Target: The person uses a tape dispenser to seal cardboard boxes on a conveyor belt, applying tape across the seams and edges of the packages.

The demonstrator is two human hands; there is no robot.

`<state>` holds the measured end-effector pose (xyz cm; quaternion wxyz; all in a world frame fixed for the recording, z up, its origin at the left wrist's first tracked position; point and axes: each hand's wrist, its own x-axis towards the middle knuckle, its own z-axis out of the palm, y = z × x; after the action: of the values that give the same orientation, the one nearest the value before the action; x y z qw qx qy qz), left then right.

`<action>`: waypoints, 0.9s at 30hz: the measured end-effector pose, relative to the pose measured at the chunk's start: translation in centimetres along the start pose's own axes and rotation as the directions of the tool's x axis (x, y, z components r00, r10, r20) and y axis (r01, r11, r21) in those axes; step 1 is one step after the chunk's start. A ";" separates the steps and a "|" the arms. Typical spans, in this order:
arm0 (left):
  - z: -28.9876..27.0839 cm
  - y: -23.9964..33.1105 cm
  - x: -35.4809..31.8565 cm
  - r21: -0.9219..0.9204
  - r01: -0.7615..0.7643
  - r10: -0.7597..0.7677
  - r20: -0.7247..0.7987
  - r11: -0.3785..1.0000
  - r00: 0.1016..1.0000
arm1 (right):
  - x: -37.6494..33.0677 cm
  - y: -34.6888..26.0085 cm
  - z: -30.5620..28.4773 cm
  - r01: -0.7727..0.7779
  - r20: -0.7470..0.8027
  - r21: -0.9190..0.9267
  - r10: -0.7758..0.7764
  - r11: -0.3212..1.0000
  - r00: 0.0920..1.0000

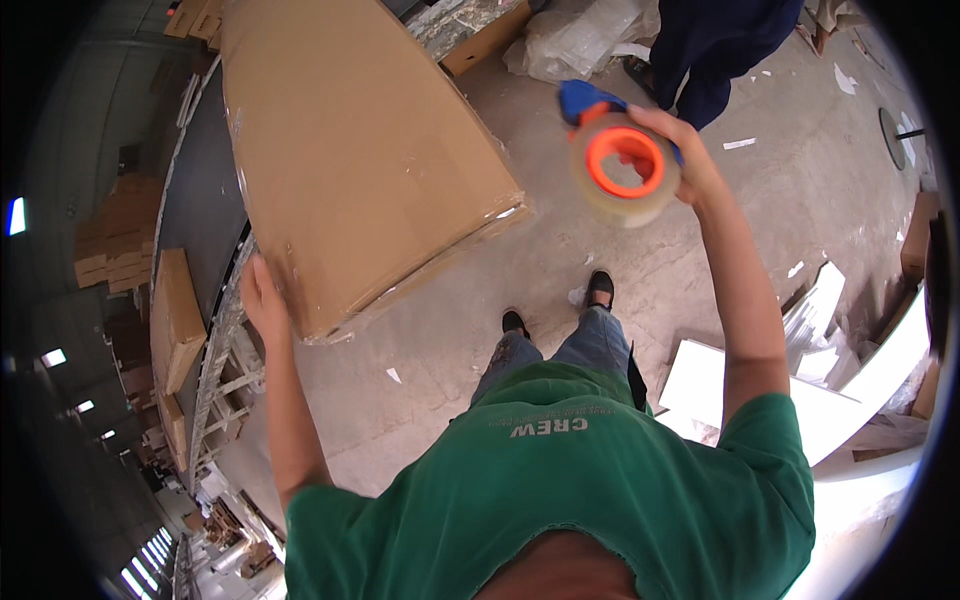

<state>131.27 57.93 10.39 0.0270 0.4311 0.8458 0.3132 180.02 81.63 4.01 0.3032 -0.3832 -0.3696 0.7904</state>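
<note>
1. Far off on the left, stacks of flattened brown cartons [118,235] stand along a dim wall, well apart from the work.
2. Next to them, a dark conveyor [205,190] runs away into the distance, with a flat piece of cardboard [176,318] lying along its near left edge.
3. Resting on that conveyor and jutting out over the concrete floor [440,350] is a large brown cardboard box [350,150], clear tape shining along its near corner and edges.
4. At the box's near left corner, the person's left hand [262,298] presses flat against the side, fingers spread open along the cardboard rather than curled around anything.
5. Below, in the middle, the person's green shirt [570,480] fills the near part of the view, with jeans and two dark shoes [599,288] on the floor beyond.
6. Right of the box and clear of it, the right hand [690,160] is raised with its fingers closed around a tape dispenser [625,165]: a roll of clear tape on an orange core, with a blue handle at its far side.
7. Beyond the dispenser, another person's legs in dark blue trousers [715,50] stand on the floor beside crumpled clear plastic [575,40].
8. On the near right, white foam sheets [830,380] lie piled on the floor.
</note>
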 end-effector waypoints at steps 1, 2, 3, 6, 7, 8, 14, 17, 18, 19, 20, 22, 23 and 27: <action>-0.3 -5.0 -0.9 -0.228 0.330 -0.352 -0.062 0.916 0.934 | 1.6 -1.0 1.5 -0.003 0.021 -0.019 0.004 1.000 1.000; -0.6 -6.5 -1.4 -0.517 0.537 -0.408 0.350 0.667 0.843 | 2.2 -1.9 1.9 -0.036 0.117 -0.121 0.050 0.992 0.992; 0.4 -7.6 -1.8 -0.627 0.566 -0.370 0.429 0.535 0.824 | 2.4 -2.2 2.4 -0.071 0.210 -0.221 0.119 0.973 0.971; 2.3 -7.3 -4.0 -0.815 0.576 -0.211 0.553 0.064 0.806 | -2.0 0.9 2.5 0.020 0.227 -0.432 0.088 0.902 0.970; 2.8 -4.9 -4.9 -0.817 0.576 -0.186 0.560 0.039 0.807 | -4.8 3.0 2.4 -0.029 0.154 -0.273 0.073 0.962 0.985; 2.8 -2.9 -5.3 -0.812 0.583 -0.168 0.572 0.024 0.803 | -6.8 4.5 2.7 0.004 0.157 -0.153 0.021 0.988 0.987; 10.6 5.8 -8.6 -0.824 0.363 -0.350 0.216 0.436 0.911 | -5.0 1.8 -1.2 0.275 -0.370 0.089 -0.224 0.957 0.902; 12.2 10.9 -5.5 -0.243 -0.378 0.367 -0.093 0.893 0.926 | -2.0 -3.2 -3.2 0.406 -0.469 0.054 -0.336 0.912 0.817; 12.6 12.6 -3.8 -0.078 -0.581 0.581 -0.020 0.810 0.814 | -0.7 -3.7 -5.1 0.441 -0.492 0.061 -0.358 0.895 0.794; 11.9 13.6 -0.9 -0.045 -0.692 0.682 0.222 0.721 0.697 | -1.3 -3.4 -6.1 0.470 -0.520 0.068 -0.371 0.880 0.769; 11.6 13.8 0.6 -0.033 -0.795 0.721 0.444 0.606 0.531 | -3.1 -2.6 -3.8 0.511 -0.564 -0.001 -0.423 0.859 0.709; 12.4 12.6 1.4 -0.020 -0.861 0.797 0.390 0.508 0.461 | -5.3 0.5 2.6 0.477 -0.467 -0.159 -0.492 0.864 0.735; 13.0 12.2 2.2 -0.026 -0.892 0.837 0.357 0.452 0.414 | -7.0 3.3 5.8 0.406 -0.342 -0.265 -0.479 0.874 0.808; 12.9 15.4 4.6 -0.254 -0.800 0.803 0.434 0.543 0.408 | -14.9 11.2 20.1 0.152 -0.487 -0.177 -0.221 0.972 0.845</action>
<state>143.44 74.57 9.59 0.0945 0.8472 0.4957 0.1659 168.89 57.14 9.27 0.4385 -0.5571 -0.3643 0.6038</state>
